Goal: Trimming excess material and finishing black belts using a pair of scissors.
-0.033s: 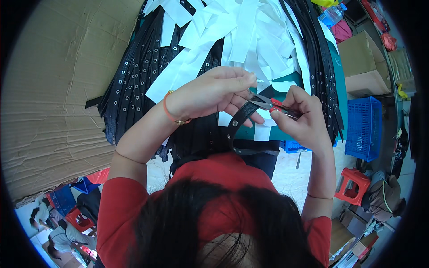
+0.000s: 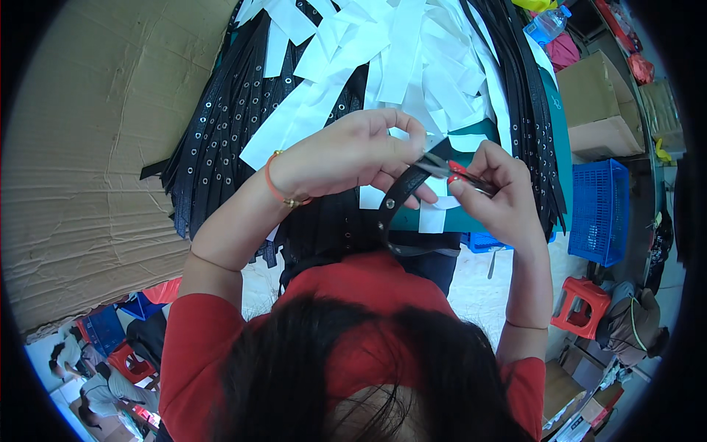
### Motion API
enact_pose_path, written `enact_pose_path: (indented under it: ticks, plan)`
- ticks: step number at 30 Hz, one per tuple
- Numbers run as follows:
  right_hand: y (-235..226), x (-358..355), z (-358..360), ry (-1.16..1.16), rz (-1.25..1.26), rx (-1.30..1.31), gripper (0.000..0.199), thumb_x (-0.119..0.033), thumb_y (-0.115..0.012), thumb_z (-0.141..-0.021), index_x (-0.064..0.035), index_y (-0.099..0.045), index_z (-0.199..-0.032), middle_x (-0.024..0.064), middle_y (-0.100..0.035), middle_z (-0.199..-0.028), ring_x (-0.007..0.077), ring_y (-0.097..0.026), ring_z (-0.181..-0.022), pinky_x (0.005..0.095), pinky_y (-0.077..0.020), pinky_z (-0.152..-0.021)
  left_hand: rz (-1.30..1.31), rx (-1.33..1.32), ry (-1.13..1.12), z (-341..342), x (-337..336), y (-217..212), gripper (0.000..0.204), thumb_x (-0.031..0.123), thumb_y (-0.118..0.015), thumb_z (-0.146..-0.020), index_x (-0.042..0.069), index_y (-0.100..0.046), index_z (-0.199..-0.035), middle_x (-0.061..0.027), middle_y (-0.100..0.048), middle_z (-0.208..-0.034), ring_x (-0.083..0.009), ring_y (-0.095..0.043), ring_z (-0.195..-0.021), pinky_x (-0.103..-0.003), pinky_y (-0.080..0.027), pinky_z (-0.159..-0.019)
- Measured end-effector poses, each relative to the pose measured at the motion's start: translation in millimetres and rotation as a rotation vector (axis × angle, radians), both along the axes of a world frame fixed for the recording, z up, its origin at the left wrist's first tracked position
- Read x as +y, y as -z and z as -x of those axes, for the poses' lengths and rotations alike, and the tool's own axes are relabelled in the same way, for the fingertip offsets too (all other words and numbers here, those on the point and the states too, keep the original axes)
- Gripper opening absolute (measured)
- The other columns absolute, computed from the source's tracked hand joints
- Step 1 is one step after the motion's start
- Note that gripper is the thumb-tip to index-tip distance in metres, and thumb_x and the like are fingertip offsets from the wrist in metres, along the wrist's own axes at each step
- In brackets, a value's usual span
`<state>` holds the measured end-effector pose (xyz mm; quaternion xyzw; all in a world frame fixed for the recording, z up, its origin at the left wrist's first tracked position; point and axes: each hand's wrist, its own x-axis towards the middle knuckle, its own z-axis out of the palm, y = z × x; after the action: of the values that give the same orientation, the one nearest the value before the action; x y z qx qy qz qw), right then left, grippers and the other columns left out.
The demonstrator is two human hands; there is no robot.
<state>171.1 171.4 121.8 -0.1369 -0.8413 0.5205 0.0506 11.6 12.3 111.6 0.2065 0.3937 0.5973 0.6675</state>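
Head view: my left hand [image 2: 353, 151] holds a black eyeleted strap [image 2: 403, 186], which curves down toward my red shirt [image 2: 361, 278]; my right hand [image 2: 504, 197] grips red-handled scissors [image 2: 457, 169], blades right at the strap. White strips [image 2: 401, 74], more black straps [image 2: 221, 125] lie beyond.

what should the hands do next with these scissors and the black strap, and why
I'd probably ease the left hand slightly back from the blade tips before any cut. The right hand holds the red-handled scissors with their blades at the black strap, and the left hand, which holds that strap, appears very close to the tips.
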Motion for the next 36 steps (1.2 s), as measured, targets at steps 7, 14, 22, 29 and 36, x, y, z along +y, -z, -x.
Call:
enact_pose_path:
  ticks: [7,14,22,29,36]
  plan:
    - [3.5,-8.9,10.9,0.41,0.488,-0.023,0.022,-0.024,-0.059,-0.081,-0.005,-0.051,-0.073,-0.007,-0.035,-0.046,0.0001,-0.025,-0.035,0.0178,-0.0154,-0.034,-0.113,0.162,-0.04,-2.6,-0.1,-2.6,0.04,0.0,-0.058,-0.081,0.002,-0.034,-0.113,-0.0244,-0.057,-0.107,-0.0238,-0.064,-0.085,-0.029,-0.051,-0.075]
    - [-7.0,-13.5,24.5,0.429,0.664,0.073,0.01,-0.011,-0.062,-0.078,-0.0013,-0.059,-0.08,-0.0064,-0.043,-0.049,-0.0005,-0.03,-0.037,0.0172,-0.017,-0.035,-0.178,0.117,-0.016,-9.9,1.5,-8.4,0.034,-0.002,-0.055,-0.083,0.0,-0.035,-0.111,-0.0171,-0.06,-0.097,-0.0258,-0.064,-0.088,-0.03,-0.053,-0.074]
    - [-21.8,-16.5,21.0,0.42,0.545,0.133,0.01,-0.01,-0.06,-0.079,-0.0005,-0.058,-0.082,-0.0055,-0.044,-0.049,0.0,-0.031,-0.038,0.0171,-0.0185,-0.036,-0.151,0.116,-0.311,-19.3,2.2,-17.6,0.032,-0.003,-0.059,-0.079,-0.003,-0.045,-0.108,-0.0129,-0.062,-0.088,-0.0226,-0.066,-0.073,-0.025,-0.055,-0.058]
    - [-25.1,-22.7,15.0,0.396,0.623,0.087,0.01,-0.011,-0.058,-0.08,-0.0011,-0.056,-0.08,-0.0043,-0.041,-0.049,0.0014,-0.029,-0.037,0.0185,-0.0186,-0.036,-0.13,0.24,-0.413,-28.6,8.9,-20.1,0.025,-0.001,-0.061,-0.079,-0.003,-0.051,-0.102,-0.0104,-0.063,-0.081,-0.018,-0.065,-0.064,-0.02,-0.051,-0.047]
    - [-19.9,-27.8,13.4,0.316,0.686,0.025,0.014,-0.013,-0.06,-0.08,0.0012,-0.06,-0.079,-0.005,-0.047,-0.053,-0.0003,-0.033,-0.039,0.0174,-0.0203,-0.037,-0.171,0.718,-0.569,-40.3,9.6,5.8,0.008,0.004,-0.058,-0.084,-0.004,-0.057,-0.087,-0.0055,-0.06,-0.071,-0.0041,-0.053,-0.05,-0.015,-0.038,-0.039]
